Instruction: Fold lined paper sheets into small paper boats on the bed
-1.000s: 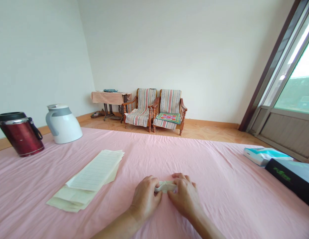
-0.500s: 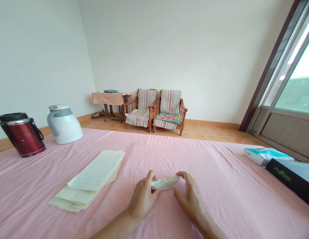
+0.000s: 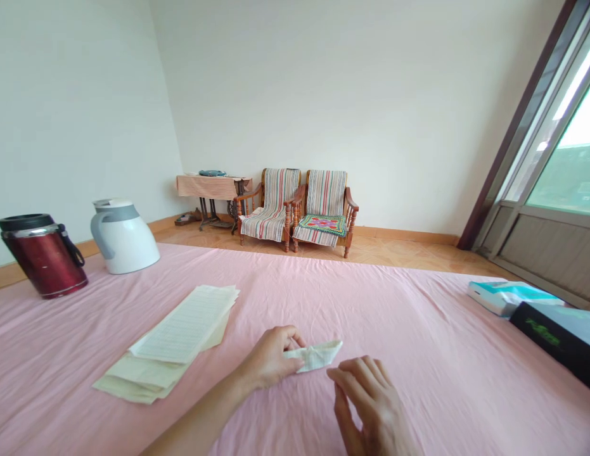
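Head view showed the left hand (image 3: 269, 362) alone pinching the folded paper (image 3: 317, 356) in its fingers (image 3: 288, 337) low over the pink desk (image 3: 418, 354). The right hand (image 3: 371, 399), which had shared the hold a moment before, had let go and hovered open just beside it, leaving the fold to one hand. Lined sheets (image 3: 180, 335) lay near on the left, with the flask (image 3: 42, 256), jug (image 3: 123, 235) and boxes (image 3: 551, 335) well apart, none obstructing.

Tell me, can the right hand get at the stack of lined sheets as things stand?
Probably not directly. The right hand is open beside the folded paper, and the left hand, pinching that paper, lies with its forearm between it and the stack of lined sheets.
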`<state>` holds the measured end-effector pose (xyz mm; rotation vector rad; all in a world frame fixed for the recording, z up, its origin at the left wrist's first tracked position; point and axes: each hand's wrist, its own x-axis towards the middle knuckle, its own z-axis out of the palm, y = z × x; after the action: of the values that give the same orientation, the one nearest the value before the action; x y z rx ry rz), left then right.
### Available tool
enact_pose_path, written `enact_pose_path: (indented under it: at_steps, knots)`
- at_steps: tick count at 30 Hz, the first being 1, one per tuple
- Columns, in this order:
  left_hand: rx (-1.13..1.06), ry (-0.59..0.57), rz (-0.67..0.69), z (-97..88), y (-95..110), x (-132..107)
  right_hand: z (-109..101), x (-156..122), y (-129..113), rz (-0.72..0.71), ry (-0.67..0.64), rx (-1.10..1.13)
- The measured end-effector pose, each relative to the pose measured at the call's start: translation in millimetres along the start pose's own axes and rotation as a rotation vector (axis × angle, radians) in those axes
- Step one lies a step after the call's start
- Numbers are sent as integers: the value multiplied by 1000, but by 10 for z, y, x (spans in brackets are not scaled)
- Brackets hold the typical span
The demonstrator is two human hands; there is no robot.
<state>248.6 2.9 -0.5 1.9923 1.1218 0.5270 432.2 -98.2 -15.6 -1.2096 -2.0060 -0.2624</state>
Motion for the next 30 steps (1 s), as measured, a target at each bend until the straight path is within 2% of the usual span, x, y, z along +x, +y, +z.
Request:
enact_pose_path:
  at_steps: [2,5,7,9,12,14,17,21,30]
  knots:
    - [45,16,-4,7,5,12,76,-37,43,8,-82,-7]
    - [130,81,1,38,2,18,227,-79,125,113,-122,-38]
    - [181,134,8,51,8,-3,304,-94,162,114,-175,-43]
    - [222,202,24,52,28,-56,345,-100,169,148,-172,-52]
    - [392,297,179,51,72,-191,353,-96,139,193,-146,-61]
    - [551,250,328,66,85,-285,340,-86,115,198,-153,-64]
    - [644,149,441,116,52,-367,322,-64,91,203,-173,-76]
    - [655,150,456,163,-27,-362,327,-51,78,204,-158,-104]
    - [621,155,441,126,3,-376,411,-73,78,35,-191,-130]
